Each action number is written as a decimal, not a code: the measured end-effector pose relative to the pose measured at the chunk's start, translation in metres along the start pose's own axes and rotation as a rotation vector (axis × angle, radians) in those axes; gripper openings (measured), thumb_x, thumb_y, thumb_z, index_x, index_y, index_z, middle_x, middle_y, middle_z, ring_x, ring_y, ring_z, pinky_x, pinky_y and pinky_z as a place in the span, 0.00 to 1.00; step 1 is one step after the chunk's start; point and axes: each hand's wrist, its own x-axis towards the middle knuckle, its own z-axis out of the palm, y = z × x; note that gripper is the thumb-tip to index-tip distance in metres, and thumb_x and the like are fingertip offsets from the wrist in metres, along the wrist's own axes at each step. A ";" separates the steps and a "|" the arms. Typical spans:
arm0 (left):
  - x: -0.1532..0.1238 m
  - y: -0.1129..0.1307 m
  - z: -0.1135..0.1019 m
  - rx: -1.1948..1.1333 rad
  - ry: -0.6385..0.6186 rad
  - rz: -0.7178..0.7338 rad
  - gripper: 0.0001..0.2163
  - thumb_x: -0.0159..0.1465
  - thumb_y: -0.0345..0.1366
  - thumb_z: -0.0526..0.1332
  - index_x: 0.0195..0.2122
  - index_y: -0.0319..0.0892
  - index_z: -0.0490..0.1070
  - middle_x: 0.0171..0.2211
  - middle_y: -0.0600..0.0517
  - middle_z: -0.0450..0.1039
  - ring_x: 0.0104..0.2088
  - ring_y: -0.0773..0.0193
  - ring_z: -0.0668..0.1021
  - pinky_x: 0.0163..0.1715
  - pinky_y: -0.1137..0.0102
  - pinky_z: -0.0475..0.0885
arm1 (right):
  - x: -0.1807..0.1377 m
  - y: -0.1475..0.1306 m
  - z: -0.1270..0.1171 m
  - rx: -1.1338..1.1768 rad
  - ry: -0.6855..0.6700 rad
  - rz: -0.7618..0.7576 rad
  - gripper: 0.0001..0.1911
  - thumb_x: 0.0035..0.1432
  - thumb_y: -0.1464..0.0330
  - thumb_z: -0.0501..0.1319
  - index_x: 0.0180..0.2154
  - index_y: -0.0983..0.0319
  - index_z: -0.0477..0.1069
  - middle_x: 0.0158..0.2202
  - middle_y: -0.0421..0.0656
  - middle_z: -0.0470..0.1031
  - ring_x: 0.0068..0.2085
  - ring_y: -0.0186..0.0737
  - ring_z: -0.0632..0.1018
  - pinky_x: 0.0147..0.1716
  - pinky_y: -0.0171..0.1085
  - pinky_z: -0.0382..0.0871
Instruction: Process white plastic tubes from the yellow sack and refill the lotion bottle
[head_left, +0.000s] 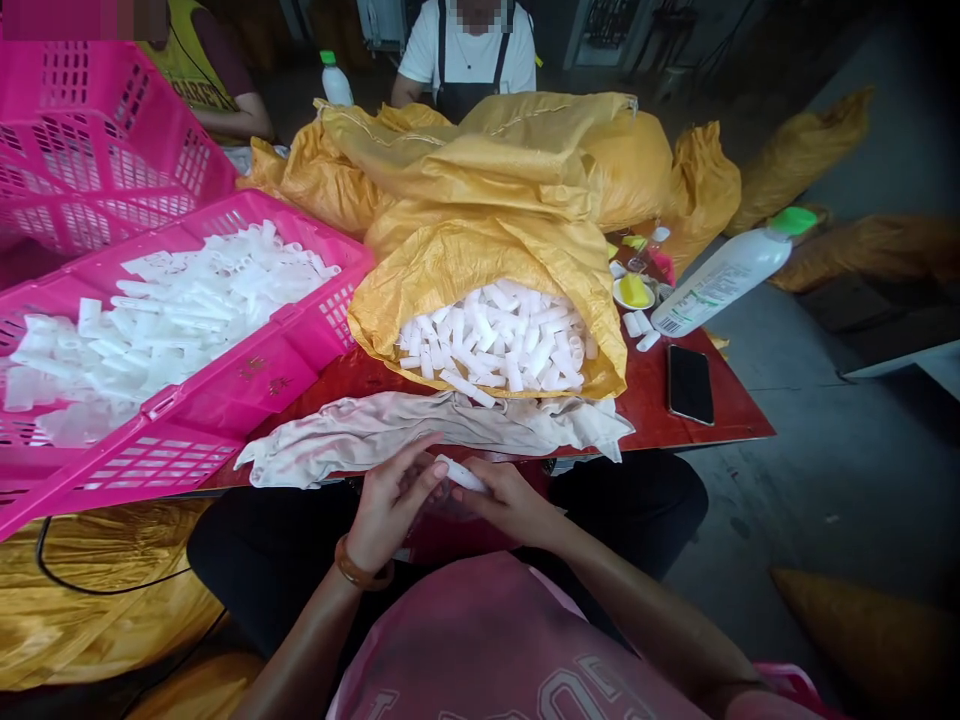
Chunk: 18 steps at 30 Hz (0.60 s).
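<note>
A white plastic tube [461,473] sat between the person's two hands, above the lap and just off the front edge of the red tabletop [739,420]. The right hand [510,503] had its fingers closed around it, while the left hand [394,503], a bead bracelet [364,565] at its wrist, pinched the end facing it, so the hands were together and clamped on that one piece. Much lay unhandled: a yellow woven sack [480,250] stood open, heaped with white plastic pieces [487,340], and a pink plastic crate [300,345] held a loose layer of more (whether those were finished could not be told). A crumpled cloth [420,425] lay just beyond the hands.
</note>
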 end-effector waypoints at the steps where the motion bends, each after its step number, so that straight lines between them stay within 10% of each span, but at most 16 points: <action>1: 0.001 0.001 -0.003 -0.005 0.021 0.028 0.12 0.68 0.38 0.62 0.51 0.43 0.72 0.30 0.54 0.75 0.26 0.69 0.77 0.27 0.76 0.73 | 0.001 -0.002 -0.002 0.084 -0.026 0.020 0.12 0.69 0.61 0.57 0.41 0.63 0.71 0.33 0.39 0.72 0.33 0.33 0.71 0.35 0.32 0.65; 6: 0.005 0.005 -0.014 0.161 -0.076 0.184 0.08 0.69 0.36 0.59 0.35 0.41 0.75 0.32 0.52 0.74 0.33 0.68 0.76 0.37 0.74 0.70 | 0.003 -0.003 0.000 0.040 -0.073 0.051 0.12 0.70 0.62 0.54 0.44 0.64 0.70 0.35 0.41 0.74 0.34 0.34 0.73 0.33 0.31 0.65; 12: 0.002 0.009 0.005 0.104 0.078 -0.108 0.18 0.69 0.44 0.58 0.24 0.40 0.68 0.20 0.56 0.65 0.22 0.71 0.66 0.24 0.75 0.61 | 0.000 0.013 0.020 -0.891 0.271 0.021 0.16 0.70 0.72 0.50 0.53 0.67 0.69 0.41 0.53 0.77 0.37 0.44 0.76 0.31 0.37 0.66; 18: 0.000 0.002 0.028 0.019 0.172 -0.216 0.21 0.67 0.48 0.59 0.21 0.40 0.66 0.17 0.56 0.62 0.19 0.71 0.63 0.22 0.74 0.59 | -0.004 0.022 0.021 -1.048 0.297 0.022 0.17 0.71 0.72 0.48 0.54 0.66 0.69 0.36 0.51 0.77 0.35 0.42 0.76 0.30 0.37 0.65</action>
